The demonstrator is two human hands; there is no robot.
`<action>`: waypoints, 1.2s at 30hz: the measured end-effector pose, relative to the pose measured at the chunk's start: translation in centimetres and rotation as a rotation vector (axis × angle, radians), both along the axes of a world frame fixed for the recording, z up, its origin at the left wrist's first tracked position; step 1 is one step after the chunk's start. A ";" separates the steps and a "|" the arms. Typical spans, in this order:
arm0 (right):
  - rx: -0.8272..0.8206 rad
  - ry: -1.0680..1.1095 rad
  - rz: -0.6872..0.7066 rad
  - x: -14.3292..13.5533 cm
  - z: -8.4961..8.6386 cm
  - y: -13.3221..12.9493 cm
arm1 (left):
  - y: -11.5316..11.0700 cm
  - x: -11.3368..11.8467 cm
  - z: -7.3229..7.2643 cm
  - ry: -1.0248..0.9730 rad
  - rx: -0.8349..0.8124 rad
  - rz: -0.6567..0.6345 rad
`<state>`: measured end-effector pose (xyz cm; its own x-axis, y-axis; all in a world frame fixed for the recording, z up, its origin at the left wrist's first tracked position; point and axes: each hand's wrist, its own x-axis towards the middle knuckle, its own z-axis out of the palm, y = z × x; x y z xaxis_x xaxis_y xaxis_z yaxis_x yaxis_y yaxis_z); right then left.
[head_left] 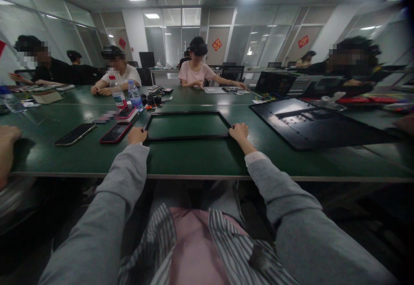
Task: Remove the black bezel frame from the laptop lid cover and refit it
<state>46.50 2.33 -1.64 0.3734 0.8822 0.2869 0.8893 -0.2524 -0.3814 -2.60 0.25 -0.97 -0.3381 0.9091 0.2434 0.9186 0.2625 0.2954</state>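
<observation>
A thin black rectangular frame (190,138), its middle showing the green table top, is held between my two hands. At its left side my left hand (137,136) is closed around the edge. My right hand (239,132) grips the right side in the same way. The frame looks like a monitor bezel and lies on or just above the table; I cannot tell which. To its right rests a large flat black panel (323,125), apart from my hand. A phone with a red edge (115,133) lies just left of my left hand.
Another dark phone (75,134) lies further left on the green table (200,160). Two plastic bottles, one clear-blue bottle (135,96) and one red-capped bottle (118,93), stand behind the phones. Several people sit around, one person in pink (196,71) opposite. A co-worker's hand (9,136) is at far left.
</observation>
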 end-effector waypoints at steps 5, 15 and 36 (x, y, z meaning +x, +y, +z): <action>-0.018 0.004 -0.006 0.1 -0.1 0.3 | -0.1 0.1 0.2 0.030 -0.015 -0.002; -0.010 0.006 0.004 0.1 -0.1 0.1 | -0.6 0.6 0.6 -0.031 -0.002 0.006; 0.368 0.177 0.046 -0.7 1.5 -0.5 | -0.9 1.9 1.5 -0.235 0.472 -0.072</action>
